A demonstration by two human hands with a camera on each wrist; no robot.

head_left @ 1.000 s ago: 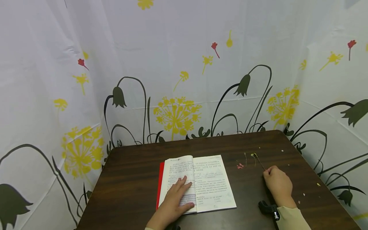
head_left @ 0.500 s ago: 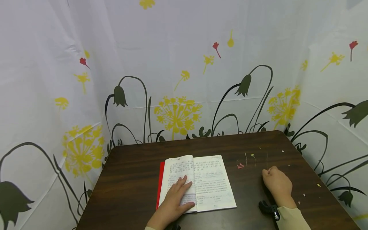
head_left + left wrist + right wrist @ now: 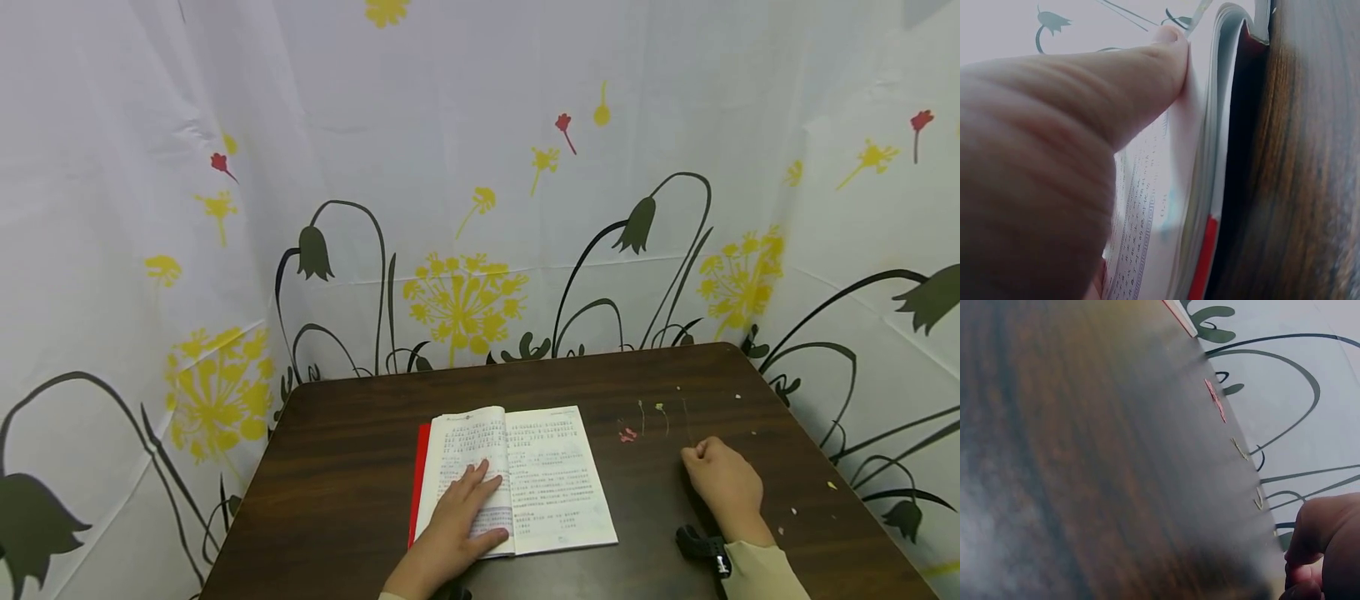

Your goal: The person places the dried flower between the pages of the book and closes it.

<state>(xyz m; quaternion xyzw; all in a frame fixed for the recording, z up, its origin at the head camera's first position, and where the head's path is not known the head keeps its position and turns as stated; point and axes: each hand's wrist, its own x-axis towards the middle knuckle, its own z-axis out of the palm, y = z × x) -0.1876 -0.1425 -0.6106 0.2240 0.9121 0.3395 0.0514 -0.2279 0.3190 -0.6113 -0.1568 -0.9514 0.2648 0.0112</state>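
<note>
An open book [image 3: 558, 500] with a red cover edge lies on the table. My left hand [image 3: 453, 504] rests on its left page with the fingers spread, and the thumb [image 3: 1154, 69] presses the page near the lower edge in the left wrist view. Right of the book, my right hand [image 3: 723, 479] pinches a very thin, stem-like strand [image 3: 686, 421] pointing away from me; its exact kind is too fine to tell. Beyond that hand lie a small yellow-headed flower [image 3: 661, 407], a thin green stem [image 3: 641, 414] and a pink pressed flower [image 3: 627, 434].
The dark wooden table [image 3: 345, 458] carries several tiny petal-like scraps [image 3: 793, 509] on its right side. A white curtain [image 3: 450, 125] printed with flowers hangs behind the table's far edge. A black strap [image 3: 701, 546] circles the right wrist.
The strand in my right hand has swung from beside the yellow-headed flower to the right, then slightly back left. The yellow-headed flower stays on the table. My left hand stays on the page.
</note>
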